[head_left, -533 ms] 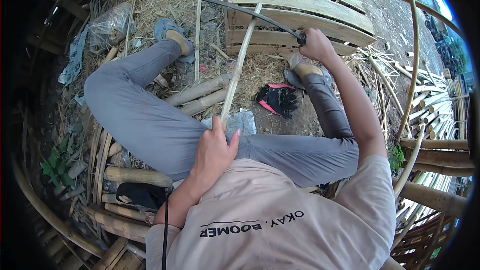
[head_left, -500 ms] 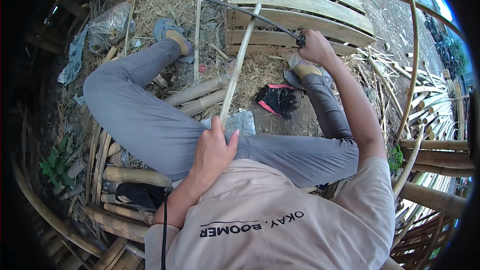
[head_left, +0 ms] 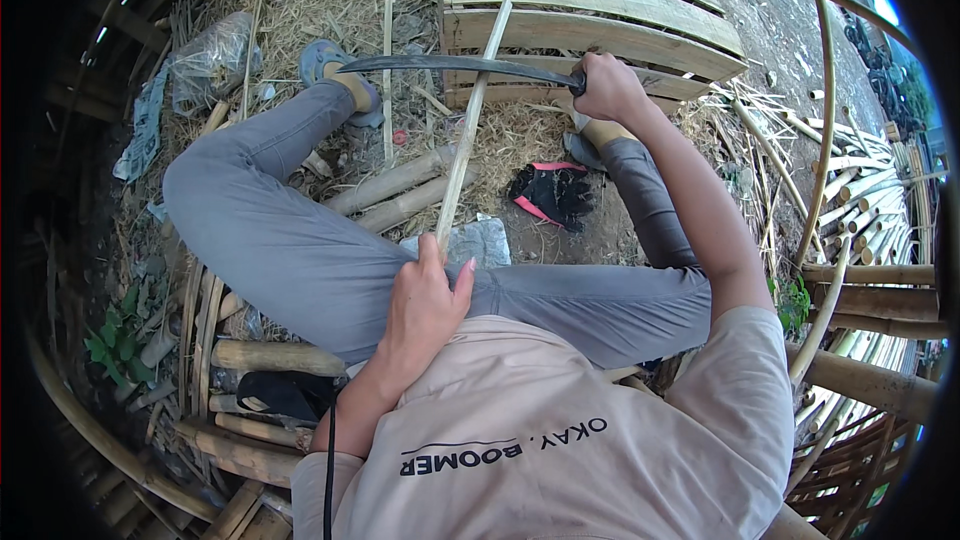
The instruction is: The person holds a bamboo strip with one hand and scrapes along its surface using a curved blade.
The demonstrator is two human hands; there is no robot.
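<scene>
My left hand [head_left: 424, 305] is closed round the near end of a pale bamboo strip [head_left: 468, 136], close to my lap. The strip slants forward and a little right, and its far end lies over the wooden slatted crate. In my right hand [head_left: 608, 88] is the dark handle of a long, slightly curved machete [head_left: 430, 63]. Its blade points left across the strip's upper part, and they overlap in view; whether they touch I cannot tell. A black work glove with a pink edge [head_left: 553, 194] lies on the ground between my legs.
The wooden slatted crate [head_left: 580, 2] stands ahead. Thick bamboo pieces [head_left: 395, 193] lie on straw-strewn ground beside my left leg. Stacked bamboo poles [head_left: 865, 202] fill the right side, with a bent pole [head_left: 822, 130] rising before them. A clear plastic bag [head_left: 212, 60] sits far left.
The machete has come nearer to me, down along the strip, and its blade face now shows broader. My right hand shifted slightly left. My left hand keeps its hold on the strip.
</scene>
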